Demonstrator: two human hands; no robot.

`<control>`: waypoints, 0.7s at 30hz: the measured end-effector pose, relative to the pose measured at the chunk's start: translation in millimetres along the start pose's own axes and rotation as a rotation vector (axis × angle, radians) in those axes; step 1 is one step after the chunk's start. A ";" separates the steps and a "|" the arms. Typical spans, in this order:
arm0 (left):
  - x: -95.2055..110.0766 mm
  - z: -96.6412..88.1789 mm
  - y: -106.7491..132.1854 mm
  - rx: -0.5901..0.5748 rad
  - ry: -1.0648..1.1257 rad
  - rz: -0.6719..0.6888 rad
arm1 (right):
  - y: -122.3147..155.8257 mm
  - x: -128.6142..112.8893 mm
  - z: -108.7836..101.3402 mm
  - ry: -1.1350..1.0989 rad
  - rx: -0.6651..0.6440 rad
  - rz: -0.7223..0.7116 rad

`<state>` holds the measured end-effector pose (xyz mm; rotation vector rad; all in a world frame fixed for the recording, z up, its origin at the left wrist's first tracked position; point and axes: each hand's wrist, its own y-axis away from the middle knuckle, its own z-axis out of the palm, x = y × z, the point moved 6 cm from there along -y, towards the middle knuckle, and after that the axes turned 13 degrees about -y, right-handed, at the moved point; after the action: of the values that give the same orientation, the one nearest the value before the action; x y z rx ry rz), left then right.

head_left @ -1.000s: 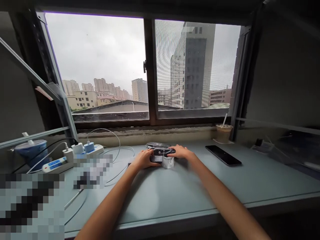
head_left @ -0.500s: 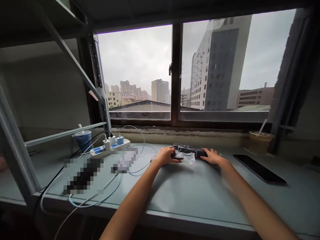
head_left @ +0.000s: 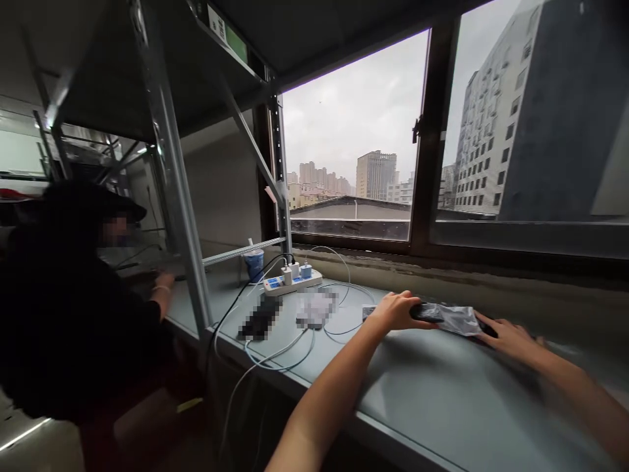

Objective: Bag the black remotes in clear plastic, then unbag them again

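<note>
A slim dark object partly covered in crinkled clear plastic (head_left: pixel 455 317) spans the gap between my two hands, near the wall side of the desk. My left hand (head_left: pixel 397 311) is closed around its left end, thumb below and fingers over the top. At the other end, my right hand (head_left: pixel 508 337) grips it with the thumb in front; the forearm is blurred. What exactly the object is, I cannot make out. A small grey item (head_left: pixel 367 313) lies just left of my left hand, partly hidden.
On the left stand a white power strip (head_left: pixel 295 282) with chargers, a blue cup (head_left: pixel 254 265) and looping cables (head_left: pixel 285 368). Two pixelated items lie before them. A metal shelf post (head_left: pixel 179 190) rises there. Beyond it sits a person in black (head_left: pixel 73 295), one hand on the desk.
My view has swung left, bringing the person into sight and putting the cup of brown drink and the black phone out of frame. Both hands now hold the plastic-covered object between them.
</note>
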<state>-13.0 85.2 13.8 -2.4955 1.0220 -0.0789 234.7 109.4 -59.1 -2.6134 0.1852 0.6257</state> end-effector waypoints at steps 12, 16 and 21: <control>29.0 17.1 7.5 -0.129 -0.014 0.092 | 38.9 -58.8 -39.8 -0.112 0.078 -0.063; 18.6 9.5 3.3 -0.067 -0.054 -0.021 | 44.8 -82.3 -63.3 -0.219 0.159 -0.036; 9.2 5.6 0.7 -0.017 -0.078 -0.131 | 44.5 -90.5 -63.2 -0.334 0.163 -0.036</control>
<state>-5.6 80.6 7.4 -2.5577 0.8306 -0.0123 169.4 43.6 15.5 -2.3112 0.0804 0.9781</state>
